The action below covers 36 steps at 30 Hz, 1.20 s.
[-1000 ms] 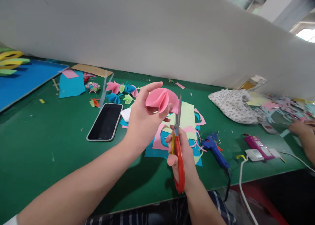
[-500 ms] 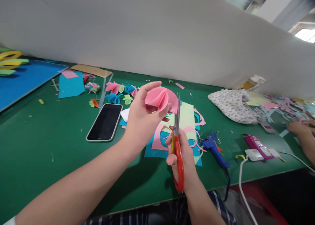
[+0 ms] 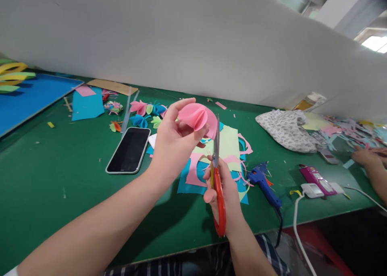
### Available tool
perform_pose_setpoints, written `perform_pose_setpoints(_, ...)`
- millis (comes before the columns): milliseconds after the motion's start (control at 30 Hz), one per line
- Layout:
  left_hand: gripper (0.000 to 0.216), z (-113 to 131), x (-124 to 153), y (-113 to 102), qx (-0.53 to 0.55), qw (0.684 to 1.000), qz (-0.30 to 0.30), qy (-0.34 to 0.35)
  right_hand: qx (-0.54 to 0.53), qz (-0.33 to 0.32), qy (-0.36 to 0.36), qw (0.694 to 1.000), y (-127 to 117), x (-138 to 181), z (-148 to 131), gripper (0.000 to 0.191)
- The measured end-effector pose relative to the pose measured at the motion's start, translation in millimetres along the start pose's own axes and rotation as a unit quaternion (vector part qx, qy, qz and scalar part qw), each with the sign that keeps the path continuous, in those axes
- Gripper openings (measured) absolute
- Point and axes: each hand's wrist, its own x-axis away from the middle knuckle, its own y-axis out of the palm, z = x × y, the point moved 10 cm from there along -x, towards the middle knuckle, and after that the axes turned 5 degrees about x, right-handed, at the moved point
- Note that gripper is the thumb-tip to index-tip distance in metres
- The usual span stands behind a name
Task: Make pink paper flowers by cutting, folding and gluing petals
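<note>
My left hand (image 3: 178,137) pinches a folded, rounded piece of pink paper (image 3: 193,115) above the table, its layers fanned apart near the fingers. In my right hand (image 3: 225,191) is a pair of scissors with red handles (image 3: 221,207). The blades point away from me and look closed or nearly so, close against the right edge of the pink paper. Beneath both hands lies a pile of blue, pale green and pink paper (image 3: 231,141) with curved cut-outs. Part of the pile is hidden by my hands.
A smartphone (image 3: 129,150) lies left of my hands, with several small paper flowers (image 3: 139,120) behind it. To the right are a blue glue gun (image 3: 266,185), a magenta device (image 3: 318,180), a patterned cloth bag (image 3: 286,129) and another person's hand (image 3: 365,157) by paper scraps.
The pink paper has turned slightly in my left hand. The scissor blades look closer together now, at the paper's right edge. My right hand has hardly moved.
</note>
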Motion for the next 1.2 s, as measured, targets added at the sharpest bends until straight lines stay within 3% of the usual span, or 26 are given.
perform_pose_setpoints(233, 0.044, -1.6, -1.8, -1.4, 0.001, 1.000, 0.000, 0.012, 0.049, -0.002, -0.025, 0.998, -1.7, 1.7, 0.5, 0.081)
perform_pose_setpoints(567, 0.041, -1.3, -2.4, -2.5, -0.004, 1.000, 0.008, 0.001, 0.104, 0.004, -0.056, 0.993, -6.2, 2.6, -0.8, 0.077)
perform_pose_setpoints(700, 0.033, -1.7, -3.6, -3.8, -0.008, 1.000, 0.009, 0.010, 0.085, -0.007, -0.054, 0.995, -5.6, 3.8, 0.7, 0.073)
perform_pose_setpoints(967, 0.036, 1.2, -1.5, -1.6, 0.000, 1.000, 0.006, 0.005, 0.047, -0.024, -0.012, 0.999, 1.7, 3.5, -6.1, 0.085)
perform_pose_setpoints(1067, 0.039, 1.7, 2.0, 2.9, -0.004, 1.000, -0.004, -0.001, 0.069, -0.002, -0.023, 0.997, -2.3, 2.9, -10.5, 0.080)
perform_pose_setpoints(1200, 0.042, 0.7, 6.1, 6.8, 0.006, 1.000, -0.010, -0.004, 0.109, 0.025, -0.031, 0.993, -6.6, 2.9, -12.3, 0.057)
